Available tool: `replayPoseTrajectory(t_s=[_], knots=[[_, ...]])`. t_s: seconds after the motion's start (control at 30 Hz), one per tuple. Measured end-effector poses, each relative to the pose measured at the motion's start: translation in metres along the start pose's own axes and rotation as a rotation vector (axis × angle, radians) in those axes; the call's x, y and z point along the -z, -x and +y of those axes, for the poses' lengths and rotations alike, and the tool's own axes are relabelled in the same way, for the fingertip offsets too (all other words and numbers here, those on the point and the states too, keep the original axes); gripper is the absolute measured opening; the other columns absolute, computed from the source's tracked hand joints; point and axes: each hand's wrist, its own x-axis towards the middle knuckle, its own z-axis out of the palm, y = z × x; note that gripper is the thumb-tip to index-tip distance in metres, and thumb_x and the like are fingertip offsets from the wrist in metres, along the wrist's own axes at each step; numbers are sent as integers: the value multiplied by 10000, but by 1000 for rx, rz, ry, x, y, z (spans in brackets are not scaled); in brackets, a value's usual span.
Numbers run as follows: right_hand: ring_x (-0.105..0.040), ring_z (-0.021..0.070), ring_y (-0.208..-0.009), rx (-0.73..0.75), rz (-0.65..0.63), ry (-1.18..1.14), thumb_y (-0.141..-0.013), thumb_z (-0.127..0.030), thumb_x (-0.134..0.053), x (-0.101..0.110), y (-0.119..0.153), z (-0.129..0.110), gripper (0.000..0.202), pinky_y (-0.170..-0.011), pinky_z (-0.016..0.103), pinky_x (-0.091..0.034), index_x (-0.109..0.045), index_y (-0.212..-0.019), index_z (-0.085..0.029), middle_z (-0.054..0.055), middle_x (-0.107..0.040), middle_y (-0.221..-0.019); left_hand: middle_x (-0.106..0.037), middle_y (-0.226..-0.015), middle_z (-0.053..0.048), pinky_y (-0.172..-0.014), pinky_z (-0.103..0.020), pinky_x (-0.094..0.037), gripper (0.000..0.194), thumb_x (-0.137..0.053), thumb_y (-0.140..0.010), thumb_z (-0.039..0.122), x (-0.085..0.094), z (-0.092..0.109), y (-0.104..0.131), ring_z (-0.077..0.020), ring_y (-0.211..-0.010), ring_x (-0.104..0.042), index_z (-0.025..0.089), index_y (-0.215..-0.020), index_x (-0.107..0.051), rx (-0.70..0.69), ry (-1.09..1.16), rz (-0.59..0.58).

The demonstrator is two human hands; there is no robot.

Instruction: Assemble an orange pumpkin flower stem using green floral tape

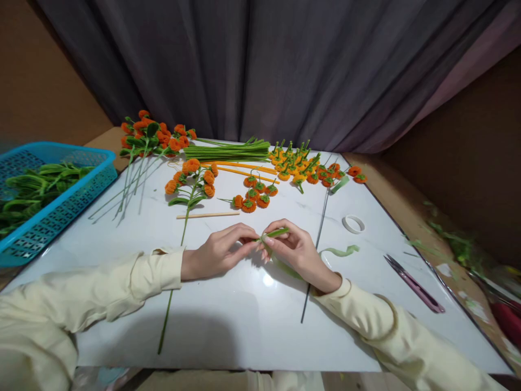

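Note:
My left hand (pixel 222 247) is closed in a pinch at the tip of a small green leaf (pixel 278 232) that looks fuzzy, like chenille stem. My right hand (pixel 295 247) pinches the same leaf from the other side, with its fingertips almost meeting the left ones. A pale green tape strip (pixel 341 251) trails from under the right hand onto the table. Beneath my left wrist runs the stem of an orange flower spray (pixel 189 190) with green leaves. A thin dark wire (pixel 322 217) passes under my right wrist. The fingers partly hide the joint between leaf and tape.
At left stands a blue basket (pixel 61 203) of green leaves. Along the back lie orange flower stems (pixel 148 133), green chenille stems (pixel 228 151) and yellow flower heads (pixel 297 163). Orange heads (pixel 249 205), a wooden stick (pixel 207 215), a white ring (pixel 354 224) and pink-handled snips (pixel 415 285) lie nearer.

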Motion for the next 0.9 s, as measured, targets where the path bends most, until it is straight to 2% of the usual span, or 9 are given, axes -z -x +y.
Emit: replayPoseTrajectory(t_s=[0.3,0.6,0.9], knots=[[-627,122,-600,44,-11,4,-821,-264,-648,0,0,1,129,-602,264,-531,-564,-879,-184,11,-665,-718,-637,-854,-63,-709,-236,-517,139,-533,-864,105,0,-1,1,-138,-809,-612,150,-994,-544,27,-20,-11],[-631,133,-579,24,6,49,-799,-316,-667,1,-2,2,162,-598,278,-533,-579,-818,-182,9,-669,-675,-631,-843,-60,-711,-227,-511,133,-540,-856,89,1,0,1,-133,-809,-608,139,-979,-541,24,-29,-3],[-627,137,-582,15,27,65,-806,-289,-659,2,-2,3,132,-605,281,-525,-584,-812,-181,15,-673,-672,-650,-873,-68,-727,-218,-509,159,-513,-872,90,1,2,-1,-128,-820,-612,141,-1018,-546,30,-62,-21]])
